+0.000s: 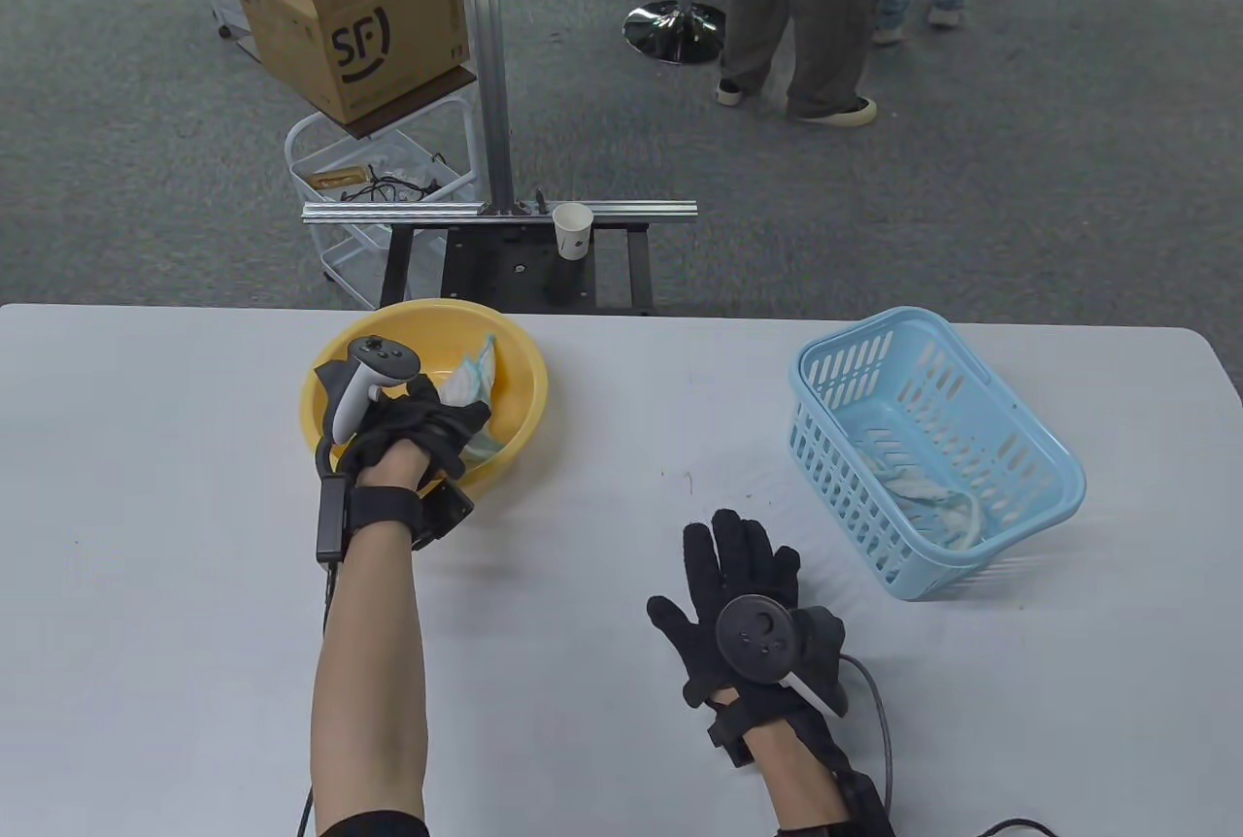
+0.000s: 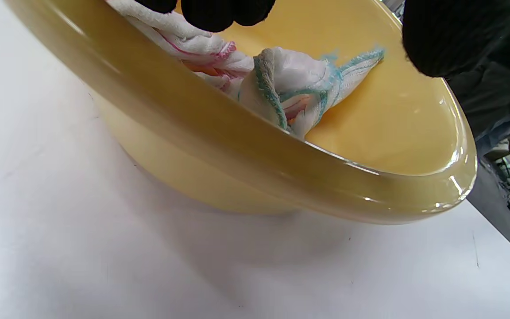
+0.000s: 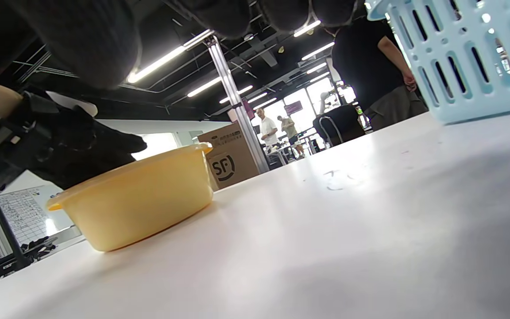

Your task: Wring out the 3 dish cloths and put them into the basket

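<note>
A dish cloth was gripped by the left hand inside the yellow bowl; the right hand was held spread above the table.

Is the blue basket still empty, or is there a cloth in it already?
Not empty. One crumpled white cloth lies on the floor of the blue basket, seen from the table view; the right hand rests open beside it.

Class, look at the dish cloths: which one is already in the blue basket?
The pale cloth lying on the floor of the blue basket; the others are bunched in the yellow bowl, under the left hand.
</note>
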`<move>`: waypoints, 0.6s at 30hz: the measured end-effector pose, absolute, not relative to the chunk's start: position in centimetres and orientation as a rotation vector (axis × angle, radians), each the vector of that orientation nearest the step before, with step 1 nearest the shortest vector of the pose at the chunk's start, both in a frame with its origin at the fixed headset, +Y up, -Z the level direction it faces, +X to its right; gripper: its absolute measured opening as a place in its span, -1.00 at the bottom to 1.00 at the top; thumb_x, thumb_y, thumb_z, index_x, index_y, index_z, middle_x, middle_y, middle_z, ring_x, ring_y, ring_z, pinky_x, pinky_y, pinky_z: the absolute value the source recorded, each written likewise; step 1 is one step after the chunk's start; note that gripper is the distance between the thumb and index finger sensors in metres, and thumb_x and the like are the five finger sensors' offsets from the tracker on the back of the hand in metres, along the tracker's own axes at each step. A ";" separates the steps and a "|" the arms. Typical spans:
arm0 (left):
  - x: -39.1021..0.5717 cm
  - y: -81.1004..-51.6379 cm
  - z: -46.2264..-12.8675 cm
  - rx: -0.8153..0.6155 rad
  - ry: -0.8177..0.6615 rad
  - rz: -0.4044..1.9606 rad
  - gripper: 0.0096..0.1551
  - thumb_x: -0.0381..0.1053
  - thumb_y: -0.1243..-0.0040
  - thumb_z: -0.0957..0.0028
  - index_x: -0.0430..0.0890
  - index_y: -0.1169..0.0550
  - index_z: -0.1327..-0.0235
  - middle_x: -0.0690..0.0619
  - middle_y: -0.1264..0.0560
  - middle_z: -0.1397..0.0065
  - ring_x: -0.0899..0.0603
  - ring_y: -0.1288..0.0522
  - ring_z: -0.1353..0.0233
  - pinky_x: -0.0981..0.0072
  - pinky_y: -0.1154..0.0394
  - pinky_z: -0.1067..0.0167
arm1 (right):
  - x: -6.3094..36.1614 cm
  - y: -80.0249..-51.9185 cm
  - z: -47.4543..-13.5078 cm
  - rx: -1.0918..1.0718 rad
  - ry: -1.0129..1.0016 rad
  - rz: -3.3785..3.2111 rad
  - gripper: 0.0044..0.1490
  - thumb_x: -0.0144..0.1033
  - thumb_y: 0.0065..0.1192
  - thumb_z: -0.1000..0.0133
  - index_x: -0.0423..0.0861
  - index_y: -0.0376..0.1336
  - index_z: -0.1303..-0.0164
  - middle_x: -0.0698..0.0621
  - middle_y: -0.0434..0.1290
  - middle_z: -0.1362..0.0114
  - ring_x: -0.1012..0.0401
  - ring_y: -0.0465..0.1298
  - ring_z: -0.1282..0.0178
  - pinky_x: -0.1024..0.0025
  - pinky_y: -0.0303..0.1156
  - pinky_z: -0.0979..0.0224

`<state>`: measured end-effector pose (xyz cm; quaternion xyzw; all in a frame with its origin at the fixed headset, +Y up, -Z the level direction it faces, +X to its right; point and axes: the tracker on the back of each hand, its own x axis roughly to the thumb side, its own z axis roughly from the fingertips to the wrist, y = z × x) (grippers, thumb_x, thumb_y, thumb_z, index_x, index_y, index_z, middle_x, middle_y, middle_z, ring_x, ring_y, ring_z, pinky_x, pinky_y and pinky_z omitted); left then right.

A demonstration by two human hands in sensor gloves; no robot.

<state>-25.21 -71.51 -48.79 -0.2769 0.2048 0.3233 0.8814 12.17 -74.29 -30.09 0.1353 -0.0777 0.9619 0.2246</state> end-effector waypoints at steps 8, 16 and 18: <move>-24.1 -73.0 -50.7 -0.631 0.456 0.509 0.17 0.40 -0.24 0.04 0.08 0.11 -0.63 0.06 -0.10 -0.69 -0.22 -0.19 -0.69 -0.18 -0.17 -0.55 | 12.4 -74.5 -30.3 0.364 -0.173 2.651 0.03 0.29 0.17 -0.16 -0.03 -0.11 -0.65 -0.23 -0.12 -0.74 -0.27 -0.05 -0.71 -0.47 -0.15 -0.54; -23.3 -73.2 -51.2 -0.564 0.446 0.409 0.15 0.20 -0.45 0.09 0.09 -0.03 -0.64 0.11 -0.28 -0.61 -0.19 -0.33 -0.61 -0.20 -0.16 -0.56 | 12.3 -74.7 -30.3 0.372 -0.127 2.622 0.02 0.28 0.18 -0.16 -0.04 -0.09 -0.64 -0.23 -0.09 -0.74 -0.28 -0.02 -0.70 -0.48 -0.14 -0.53; -23.2 -73.2 -51.2 -0.522 0.451 0.422 0.14 0.15 -0.50 0.11 0.06 -0.09 -0.63 0.10 -0.35 -0.55 -0.18 -0.39 -0.55 -0.20 -0.18 -0.54 | 12.3 -74.7 -30.3 0.371 -0.120 2.618 0.02 0.28 0.18 -0.16 -0.04 -0.09 -0.64 -0.23 -0.09 -0.73 -0.28 -0.01 -0.70 -0.48 -0.13 -0.53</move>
